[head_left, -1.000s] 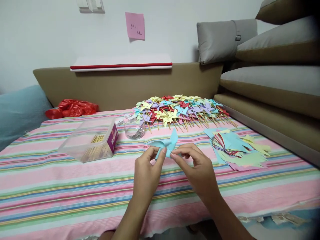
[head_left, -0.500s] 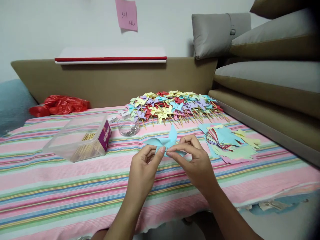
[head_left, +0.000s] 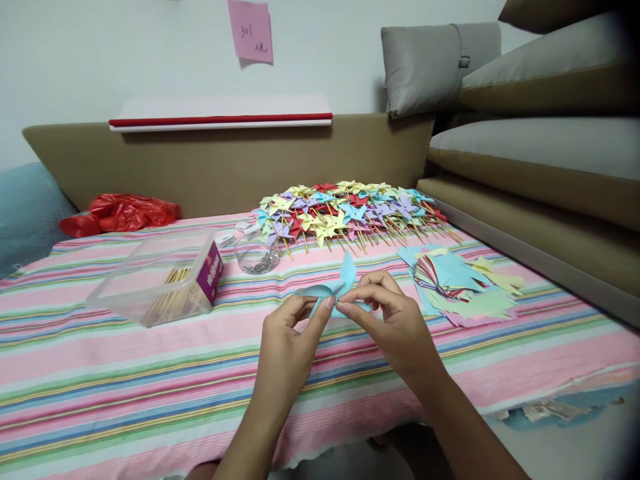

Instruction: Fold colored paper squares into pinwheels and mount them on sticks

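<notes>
A light blue paper pinwheel, its blades partly curled in, is held above the striped cloth between my two hands. My left hand pinches its left side near the centre, thumb in front and fingers behind. My right hand has thumb and index finger pressed together at the pinwheel's middle, on a tiny metal pin that barely shows. Part of the paper is hidden behind the fingers of both hands. No stick shows on this pinwheel.
Ahead lies a heap of finished pinwheels on sticks. Cut paper sheets are stacked to the right. On the left are a clear box of sticks, a round dish of small metal pins and a red plastic bag.
The left blade of the pinwheel now curls inward more. Both hands have shifted slightly but keep their pinch near its centre.
</notes>
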Tool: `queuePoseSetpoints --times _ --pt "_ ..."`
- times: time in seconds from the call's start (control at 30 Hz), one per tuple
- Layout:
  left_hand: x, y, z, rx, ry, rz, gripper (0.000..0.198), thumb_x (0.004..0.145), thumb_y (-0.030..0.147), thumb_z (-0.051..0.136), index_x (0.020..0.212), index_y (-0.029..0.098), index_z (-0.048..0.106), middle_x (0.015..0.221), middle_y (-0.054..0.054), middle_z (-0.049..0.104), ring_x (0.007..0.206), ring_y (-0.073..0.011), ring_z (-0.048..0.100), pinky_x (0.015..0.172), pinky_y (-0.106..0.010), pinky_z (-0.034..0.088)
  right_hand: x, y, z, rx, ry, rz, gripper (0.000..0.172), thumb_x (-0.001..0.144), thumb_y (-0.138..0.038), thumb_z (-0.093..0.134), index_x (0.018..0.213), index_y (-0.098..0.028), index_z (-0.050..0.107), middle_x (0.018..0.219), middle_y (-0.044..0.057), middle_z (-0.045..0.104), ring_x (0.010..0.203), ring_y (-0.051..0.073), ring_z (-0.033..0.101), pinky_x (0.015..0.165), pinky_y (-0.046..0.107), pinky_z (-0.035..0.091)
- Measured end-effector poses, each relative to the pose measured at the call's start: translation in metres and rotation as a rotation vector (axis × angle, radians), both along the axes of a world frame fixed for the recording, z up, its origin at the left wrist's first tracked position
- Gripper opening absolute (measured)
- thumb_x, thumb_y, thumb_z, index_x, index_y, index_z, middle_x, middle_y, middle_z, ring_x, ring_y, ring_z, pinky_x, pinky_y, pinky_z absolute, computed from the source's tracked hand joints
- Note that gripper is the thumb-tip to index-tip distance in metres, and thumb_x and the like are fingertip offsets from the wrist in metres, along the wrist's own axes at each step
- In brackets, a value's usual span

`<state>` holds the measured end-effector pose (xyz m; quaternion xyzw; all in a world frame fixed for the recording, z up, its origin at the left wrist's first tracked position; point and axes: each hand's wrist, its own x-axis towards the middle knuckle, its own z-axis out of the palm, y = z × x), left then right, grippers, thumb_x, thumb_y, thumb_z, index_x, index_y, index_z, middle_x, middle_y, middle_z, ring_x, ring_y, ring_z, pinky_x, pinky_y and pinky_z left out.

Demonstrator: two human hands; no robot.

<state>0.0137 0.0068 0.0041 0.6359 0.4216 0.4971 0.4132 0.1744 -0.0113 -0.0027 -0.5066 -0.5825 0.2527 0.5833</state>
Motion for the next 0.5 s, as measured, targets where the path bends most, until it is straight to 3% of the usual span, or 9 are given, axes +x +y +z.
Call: queuePoseSetpoints --times 0.23,0.4,0.5 --pt "0.0012 -0.0016 -0.0001 0.058 0.055 -0.009 0.021 0.091 0.038 0.067 0.088 0.018 0.071 0.087 -0.004 0.074 0.086 -0.0191 0.07 0.08 -0.028 0.053 0.0015 0.0021 -0.0012 -0.07 0.12 0.045 0.011 0.077 -0.035 0.079 0.079 -0.025 0.077 0.097 0.006 0.064 0.098 0.023 0.059 0.074 0.032 0.044" --pt "0.0003 0.0005 -0.0004 0.077 0.069 -0.031 0.019 0.091 0.037 0.067 0.092 0.019 0.07 0.088 -0.003 0.074 0.085 -0.0183 0.07 0.077 -0.027 0.052 0.0008 0.0035 -0.003 -0.128 0.197 0.067 0.018 0.076 -0.037 0.078 0.084 -0.023 0.071 0.084 0.002 0.067 0.074 0.016 0.054 0.069 0.031 0.041" --pt "0.0004 0.0028 -0.0011 0.09 0.055 -0.047 0.018 0.091 0.037 0.067 0.094 0.019 0.07 0.088 -0.003 0.073 0.086 -0.0184 0.069 0.077 -0.027 0.052 0.0005 0.0045 -0.0029 -0.154 0.326 0.049 0.035 0.069 -0.038 0.085 0.092 -0.023 0.063 0.084 -0.002 0.064 0.067 0.013 0.049 0.065 0.028 0.039"
